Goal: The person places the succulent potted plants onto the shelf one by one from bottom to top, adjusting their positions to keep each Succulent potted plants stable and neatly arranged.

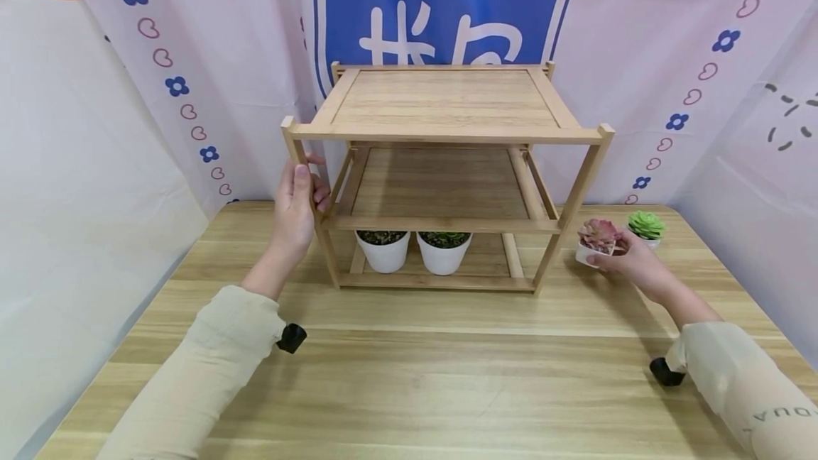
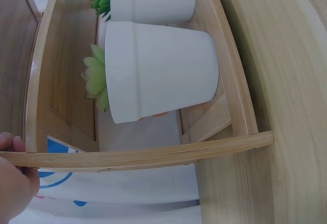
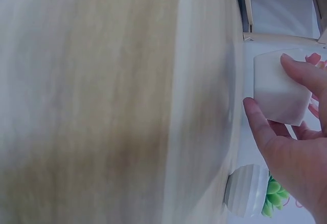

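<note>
A wooden three-tier shelf point(image 1: 447, 101) stands at the back of the table. My left hand point(image 1: 297, 208) grips its front left post, between the top and middle boards. On the bottom tier sit two white pots point(image 1: 385, 254) side by side; green succulents point(image 2: 95, 78) in them show in the left wrist view. Right of the shelf, my right hand point(image 1: 635, 272) holds a small white pot point(image 3: 281, 88) with a pink succulent point(image 1: 599, 234), thumb and fingers on its sides. The right wrist view shows this pot slightly off the tabletop.
Behind my right hand, a bright green succulent point(image 1: 645, 224) in a ribbed white pot point(image 3: 245, 191) stands on the table. The wooden table point(image 1: 434, 375) extends in front of the shelf. A printed cloth point(image 1: 255, 34) hangs close behind it. A black wrist device point(image 1: 292, 338) sits at each cuff.
</note>
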### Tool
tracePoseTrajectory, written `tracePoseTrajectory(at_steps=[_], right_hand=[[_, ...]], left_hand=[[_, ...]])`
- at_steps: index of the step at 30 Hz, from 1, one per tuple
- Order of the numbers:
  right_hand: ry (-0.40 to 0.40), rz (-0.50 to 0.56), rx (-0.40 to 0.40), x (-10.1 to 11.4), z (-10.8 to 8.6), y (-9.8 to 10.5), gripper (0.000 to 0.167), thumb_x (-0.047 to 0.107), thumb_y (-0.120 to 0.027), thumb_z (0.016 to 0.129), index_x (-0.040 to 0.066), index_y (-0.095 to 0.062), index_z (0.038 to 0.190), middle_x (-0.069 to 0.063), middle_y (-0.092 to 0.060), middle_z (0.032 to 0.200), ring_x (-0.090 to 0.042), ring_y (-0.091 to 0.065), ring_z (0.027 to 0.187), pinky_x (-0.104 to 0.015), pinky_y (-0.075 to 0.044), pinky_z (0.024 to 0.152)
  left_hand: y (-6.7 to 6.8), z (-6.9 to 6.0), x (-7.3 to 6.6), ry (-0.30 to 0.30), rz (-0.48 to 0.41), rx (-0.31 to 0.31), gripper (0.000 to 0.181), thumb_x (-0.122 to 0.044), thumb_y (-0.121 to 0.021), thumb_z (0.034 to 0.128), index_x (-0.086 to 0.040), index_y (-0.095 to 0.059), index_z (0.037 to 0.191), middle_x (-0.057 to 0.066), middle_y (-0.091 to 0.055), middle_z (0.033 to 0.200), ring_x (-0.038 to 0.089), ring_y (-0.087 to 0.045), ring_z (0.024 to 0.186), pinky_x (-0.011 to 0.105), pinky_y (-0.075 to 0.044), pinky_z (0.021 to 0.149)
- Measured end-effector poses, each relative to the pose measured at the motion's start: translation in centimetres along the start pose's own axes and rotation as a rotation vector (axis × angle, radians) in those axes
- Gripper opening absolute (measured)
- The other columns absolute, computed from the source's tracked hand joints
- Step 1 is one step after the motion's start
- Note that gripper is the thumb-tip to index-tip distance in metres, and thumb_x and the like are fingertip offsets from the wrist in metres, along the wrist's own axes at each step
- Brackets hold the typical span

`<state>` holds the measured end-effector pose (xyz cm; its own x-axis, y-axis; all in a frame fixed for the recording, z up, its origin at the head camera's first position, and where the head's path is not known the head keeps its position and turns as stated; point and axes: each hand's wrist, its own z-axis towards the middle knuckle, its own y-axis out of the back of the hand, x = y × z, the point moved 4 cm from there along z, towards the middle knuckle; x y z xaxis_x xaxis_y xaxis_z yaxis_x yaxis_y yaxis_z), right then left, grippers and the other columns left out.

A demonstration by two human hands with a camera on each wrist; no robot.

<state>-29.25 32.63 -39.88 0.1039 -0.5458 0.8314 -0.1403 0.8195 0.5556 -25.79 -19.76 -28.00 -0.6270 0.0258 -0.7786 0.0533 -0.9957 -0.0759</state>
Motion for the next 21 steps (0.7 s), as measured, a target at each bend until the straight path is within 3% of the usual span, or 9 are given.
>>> tracePoseTrajectory(at_steps=[12, 21], right_hand=[[0.027, 0.030, 0.027, 1.6, -0.5, -0.8, 0.066, 0.010, -0.072, 0.096, -0.012, -0.035, 0.146, -0.030, -0.050, 0.136, 0.002, -0.052, 0.101, -0.015, -0.048, 0.084], [0.054, 0.099, 0.031, 2.2, -1.0, -1.0, 0.061, 0.005, -0.072, 0.095, -0.012, -0.037, 0.143, -0.002, -0.055, 0.117, 0.000, -0.055, 0.099, -0.019, -0.052, 0.082]], left_hand=[[0.1, 0.1, 0.1, -0.002, -0.001, 0.002, 0.051, -0.055, -0.045, 0.1036, -0.007, -0.053, 0.116, 0.000, -0.040, 0.073, 0.010, -0.038, 0.061, 0.020, -0.034, 0.055], [0.1, 0.1, 0.1, 0.000, -0.006, 0.001, 0.051, -0.055, -0.046, 0.1032, -0.007, -0.053, 0.117, 0.001, -0.040, 0.073, 0.010, -0.038, 0.061, 0.020, -0.034, 0.055]])
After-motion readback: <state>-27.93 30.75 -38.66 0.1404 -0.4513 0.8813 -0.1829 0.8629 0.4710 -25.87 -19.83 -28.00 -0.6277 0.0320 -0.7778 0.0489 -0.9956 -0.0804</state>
